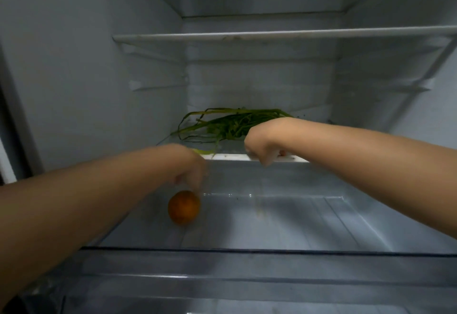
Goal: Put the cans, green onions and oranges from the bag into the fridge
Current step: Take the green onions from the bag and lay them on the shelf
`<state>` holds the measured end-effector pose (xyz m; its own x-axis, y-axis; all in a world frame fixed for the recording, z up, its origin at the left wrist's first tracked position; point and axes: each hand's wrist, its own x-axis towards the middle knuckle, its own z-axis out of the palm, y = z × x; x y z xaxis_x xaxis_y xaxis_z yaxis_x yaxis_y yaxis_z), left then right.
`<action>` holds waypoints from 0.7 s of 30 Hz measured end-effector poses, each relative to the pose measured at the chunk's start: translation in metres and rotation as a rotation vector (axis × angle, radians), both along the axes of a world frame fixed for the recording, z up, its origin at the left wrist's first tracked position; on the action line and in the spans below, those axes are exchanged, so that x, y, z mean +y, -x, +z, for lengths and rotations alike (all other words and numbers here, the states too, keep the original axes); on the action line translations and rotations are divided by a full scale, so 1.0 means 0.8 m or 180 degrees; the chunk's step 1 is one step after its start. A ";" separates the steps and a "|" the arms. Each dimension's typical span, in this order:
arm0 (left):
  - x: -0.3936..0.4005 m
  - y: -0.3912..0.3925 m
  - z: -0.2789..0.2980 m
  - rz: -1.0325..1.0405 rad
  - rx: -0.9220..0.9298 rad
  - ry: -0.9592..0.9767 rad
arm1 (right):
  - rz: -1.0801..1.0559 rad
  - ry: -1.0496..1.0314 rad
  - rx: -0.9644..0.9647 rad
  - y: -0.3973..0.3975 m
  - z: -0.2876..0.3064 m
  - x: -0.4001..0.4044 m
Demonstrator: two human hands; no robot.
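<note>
No text, label, brand, number or sign can be read anywhere in the head view. The fridge walls, the shelf edges across the upper half of the frame and the clear drawer front along the bottom show only plain surfaces. The round fitting at the top centre is perhaps a dial or lamp cover, but it is too dim and blurred to show any marking.
</note>
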<state>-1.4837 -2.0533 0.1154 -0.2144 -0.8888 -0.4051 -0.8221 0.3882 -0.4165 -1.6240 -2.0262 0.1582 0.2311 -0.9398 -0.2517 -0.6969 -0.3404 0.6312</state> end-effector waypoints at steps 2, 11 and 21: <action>0.006 0.002 0.031 0.0453 0.0268 -0.0195 | -0.0086 -0.0006 -0.0341 0.004 0.003 -0.001; -0.018 0.002 0.085 0.0076 0.1408 0.1120 | -0.0680 -0.0348 -0.1561 0.033 0.020 -0.026; -0.040 0.042 0.065 0.0337 0.0462 0.0947 | -0.0470 0.0807 -0.1800 0.074 0.054 -0.065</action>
